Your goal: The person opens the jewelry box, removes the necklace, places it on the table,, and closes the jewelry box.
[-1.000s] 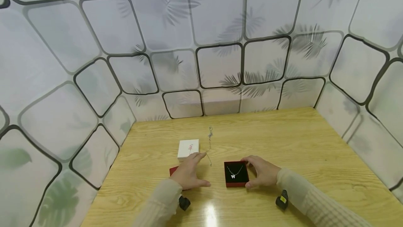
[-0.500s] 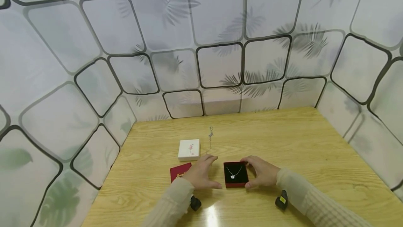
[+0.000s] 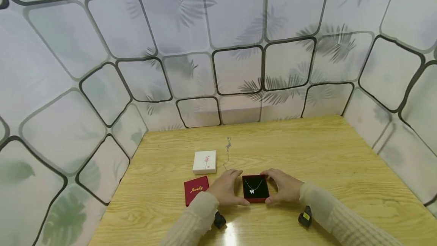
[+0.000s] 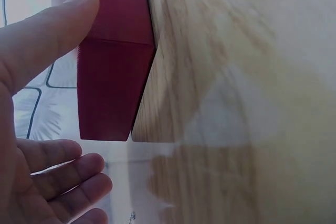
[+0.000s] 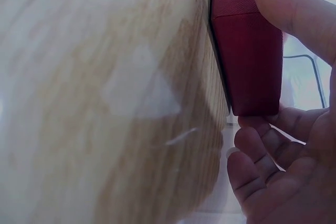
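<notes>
A small red jewelry box (image 3: 257,200) with a black insert sits on the wooden table. On the insert lies a silver necklace (image 3: 252,191) with a butterfly-like pendant. My right hand (image 3: 285,187) holds the box's right side, thumb at the front corner and fingers at the back. At the left side is my left hand (image 3: 226,189), its thumb close to the front wall in the left wrist view and its fingers spread loosely past the far end. Left of that hand rests the red lid (image 3: 197,190), marked "Jewelry" in gold and partly covered by the sleeve.
Behind the lid lies a white box (image 3: 205,162) with a pink flower print. A thin silver chain (image 3: 228,151) stretches along the table (image 3: 307,151) to its right, its near end by the left hand. Patterned cloth walls (image 3: 239,71) enclose the table's back and sides.
My left hand has moved right, from over the lid to the jewelry box's left side, uncovering most of the lid. The right hand stays at the box, which has barely shifted.
</notes>
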Demonstrator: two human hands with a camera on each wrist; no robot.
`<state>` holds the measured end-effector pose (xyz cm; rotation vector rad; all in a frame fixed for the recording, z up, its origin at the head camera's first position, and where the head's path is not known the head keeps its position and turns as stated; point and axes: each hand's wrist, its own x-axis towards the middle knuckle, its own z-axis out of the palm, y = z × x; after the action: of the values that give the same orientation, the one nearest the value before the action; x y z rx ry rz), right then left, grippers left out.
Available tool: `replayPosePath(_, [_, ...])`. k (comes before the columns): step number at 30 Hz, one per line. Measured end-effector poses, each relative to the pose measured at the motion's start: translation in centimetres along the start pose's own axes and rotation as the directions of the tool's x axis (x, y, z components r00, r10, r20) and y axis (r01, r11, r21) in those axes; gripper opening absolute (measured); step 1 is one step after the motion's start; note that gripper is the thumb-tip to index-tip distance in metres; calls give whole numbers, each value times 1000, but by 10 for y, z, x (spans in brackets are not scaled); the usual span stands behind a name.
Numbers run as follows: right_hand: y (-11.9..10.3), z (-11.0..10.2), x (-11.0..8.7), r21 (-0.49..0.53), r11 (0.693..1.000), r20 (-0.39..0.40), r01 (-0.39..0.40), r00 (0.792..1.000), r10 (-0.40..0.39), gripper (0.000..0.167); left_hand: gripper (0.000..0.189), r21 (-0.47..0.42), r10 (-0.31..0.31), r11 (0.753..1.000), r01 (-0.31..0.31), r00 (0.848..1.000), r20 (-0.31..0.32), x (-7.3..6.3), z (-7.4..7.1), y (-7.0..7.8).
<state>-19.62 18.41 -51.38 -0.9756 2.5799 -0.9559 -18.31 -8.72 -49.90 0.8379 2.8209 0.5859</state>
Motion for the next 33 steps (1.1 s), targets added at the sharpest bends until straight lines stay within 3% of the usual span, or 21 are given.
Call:
replayPosePath(13, [-2, 0, 0, 13, 1000, 12, 7, 1000, -7, 88, 107, 12, 34, 999, -34, 999, -9, 6, 7, -1])
replayPosePath(33, [-2, -1, 1, 35, 999, 25, 4, 1000, -5, 91, 93, -48, 20, 999, -20, 1000, -10, 7, 12, 0])
